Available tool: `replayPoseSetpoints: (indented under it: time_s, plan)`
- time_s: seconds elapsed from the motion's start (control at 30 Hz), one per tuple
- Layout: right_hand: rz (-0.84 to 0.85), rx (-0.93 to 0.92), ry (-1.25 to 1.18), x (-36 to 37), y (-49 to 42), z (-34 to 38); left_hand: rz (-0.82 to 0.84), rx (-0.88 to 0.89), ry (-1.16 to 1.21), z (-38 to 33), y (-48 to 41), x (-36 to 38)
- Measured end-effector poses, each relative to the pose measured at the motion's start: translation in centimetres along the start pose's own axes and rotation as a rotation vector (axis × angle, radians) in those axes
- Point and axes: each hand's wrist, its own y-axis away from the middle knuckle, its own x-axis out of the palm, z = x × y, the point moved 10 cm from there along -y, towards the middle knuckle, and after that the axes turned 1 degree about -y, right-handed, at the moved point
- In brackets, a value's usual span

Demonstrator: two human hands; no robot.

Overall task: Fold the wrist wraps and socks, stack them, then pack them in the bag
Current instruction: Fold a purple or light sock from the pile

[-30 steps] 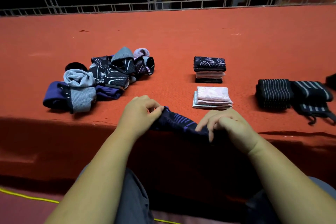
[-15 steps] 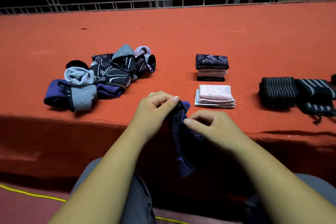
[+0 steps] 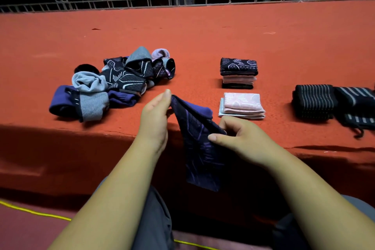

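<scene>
A dark navy sock [image 3: 199,148] with purple lines is held up just in front of the near edge of the orange-red counter [image 3: 203,36], with the lower end left dangling off it. The top corner is pinched by the left hand [image 3: 155,122], grip closed tight, thumb against fingers. The middle is pinched by the right hand [image 3: 245,142], thumb pressed on the fabric and fingers curled behind it. On the counter, a messy pile of unfolded socks [image 3: 113,81] is parked to the left. A dark-topped stack of folded socks [image 3: 238,73] and a pink folded stack [image 3: 241,105] are lined up just past the right hand. Striped wrist wraps [image 3: 313,101] are sat further right.
</scene>
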Motion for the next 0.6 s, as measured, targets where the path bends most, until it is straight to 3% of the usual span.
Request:
replayPoseSetpoints:
  time_s: [0.07,0.2,0.37,0.6]
  plan:
    - [-0.026,-0.006,-0.045,-0.4,0.0,0.1,-0.038,0.022,-0.094,-0.4,-0.2,-0.6]
    - [-0.058,0.009,-0.089,-0.6,0.1,-0.5,0.152,0.318,-0.656,-2.5,0.9,1.6]
    - [-0.052,0.010,-0.106,-0.6,0.0,-0.9,0.395,0.635,-0.978,-3.5,3.4,5.5]
    - [-0.004,-0.004,-0.005,-0.3,0.2,-0.5,0.389,0.628,-1.080,-2.0,2.9,5.6]
